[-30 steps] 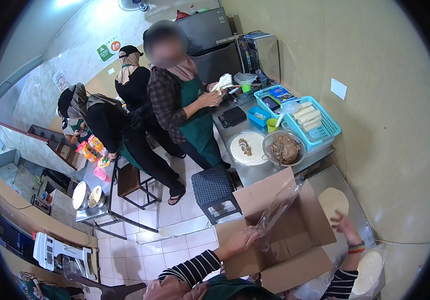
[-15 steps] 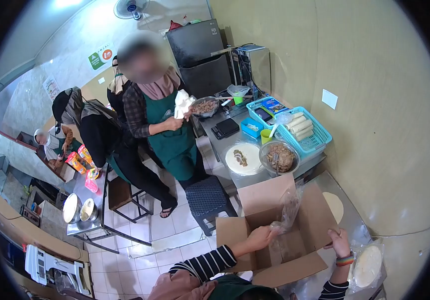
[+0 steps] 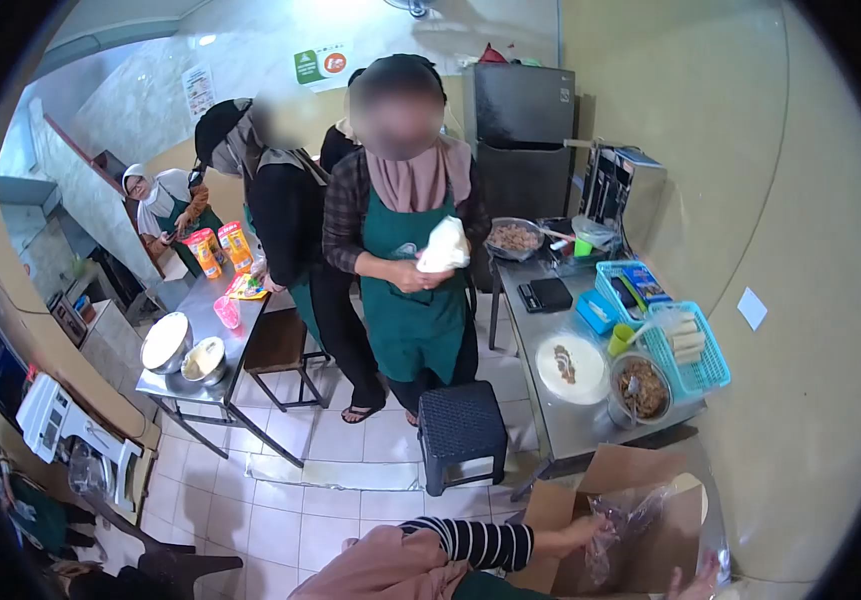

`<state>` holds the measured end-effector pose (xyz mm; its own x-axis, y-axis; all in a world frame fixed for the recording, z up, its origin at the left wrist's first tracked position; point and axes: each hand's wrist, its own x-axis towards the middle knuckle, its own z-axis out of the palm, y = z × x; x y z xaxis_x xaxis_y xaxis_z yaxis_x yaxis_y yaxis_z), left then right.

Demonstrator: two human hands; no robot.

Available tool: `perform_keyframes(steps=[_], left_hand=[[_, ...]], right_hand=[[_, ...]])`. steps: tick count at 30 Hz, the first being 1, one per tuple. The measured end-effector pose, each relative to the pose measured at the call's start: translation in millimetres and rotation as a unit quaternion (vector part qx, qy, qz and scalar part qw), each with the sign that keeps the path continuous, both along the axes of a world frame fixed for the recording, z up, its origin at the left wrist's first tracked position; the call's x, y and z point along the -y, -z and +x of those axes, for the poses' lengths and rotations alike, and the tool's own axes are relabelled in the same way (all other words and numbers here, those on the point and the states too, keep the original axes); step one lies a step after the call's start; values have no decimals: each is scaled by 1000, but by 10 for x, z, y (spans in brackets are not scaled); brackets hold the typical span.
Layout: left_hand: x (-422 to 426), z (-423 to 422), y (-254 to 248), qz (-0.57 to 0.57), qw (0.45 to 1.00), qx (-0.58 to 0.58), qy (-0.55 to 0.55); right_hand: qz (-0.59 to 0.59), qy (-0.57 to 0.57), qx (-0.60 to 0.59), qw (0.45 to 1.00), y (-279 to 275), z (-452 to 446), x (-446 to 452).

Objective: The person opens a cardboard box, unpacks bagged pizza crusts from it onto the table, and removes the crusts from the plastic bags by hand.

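A clear plastic bag [image 3: 622, 520] hangs crumpled inside an open cardboard box [image 3: 622, 468], pinched in my left hand [image 3: 580, 537]. My right hand [image 3: 698, 580] is at the bottom edge of the view beside the right side of the box, its fingers apart and holding nothing. That hand is partly cut off and slightly blurred. The box's upper flaps stand open, and its lower part runs out of view.
A steel table [image 3: 572, 430] beyond the box bears a filled round wrapper [image 3: 590, 385], a filling bowl [image 3: 655, 400] and a blue basket [image 3: 715, 372] of rolls. A black stool [image 3: 462, 425] stands left. A co-worker in a green apron [image 3: 405, 335] holds a white bag [image 3: 444, 246].
My view has swung left and up, so the box sits lower in it. My right hand has let go of the box flap. My left hand still grips the plastic bag.
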<state>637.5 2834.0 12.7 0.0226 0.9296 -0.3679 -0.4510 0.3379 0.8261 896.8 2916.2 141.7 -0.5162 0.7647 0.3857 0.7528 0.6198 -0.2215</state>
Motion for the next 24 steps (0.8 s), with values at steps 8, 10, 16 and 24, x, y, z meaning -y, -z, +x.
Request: perform_keyframes(steps=[8, 10, 16, 24], left_hand=[[485, 12, -395, 147, 982, 74, 96], [754, -351, -790, 198, 951, -115, 207], [1092, -498, -590, 317, 659, -589, 344], [1055, -431, -492, 341, 640, -626, 287]], right_hand=[[-332, -299, -166, 879, 190, -1439, 762], [-402, -229, -92, 881, 170, -1393, 555], [-10, -76, -22, 997, -672, -1457, 543], [-352, -352, 362, 789, 1941, -966, 171]])
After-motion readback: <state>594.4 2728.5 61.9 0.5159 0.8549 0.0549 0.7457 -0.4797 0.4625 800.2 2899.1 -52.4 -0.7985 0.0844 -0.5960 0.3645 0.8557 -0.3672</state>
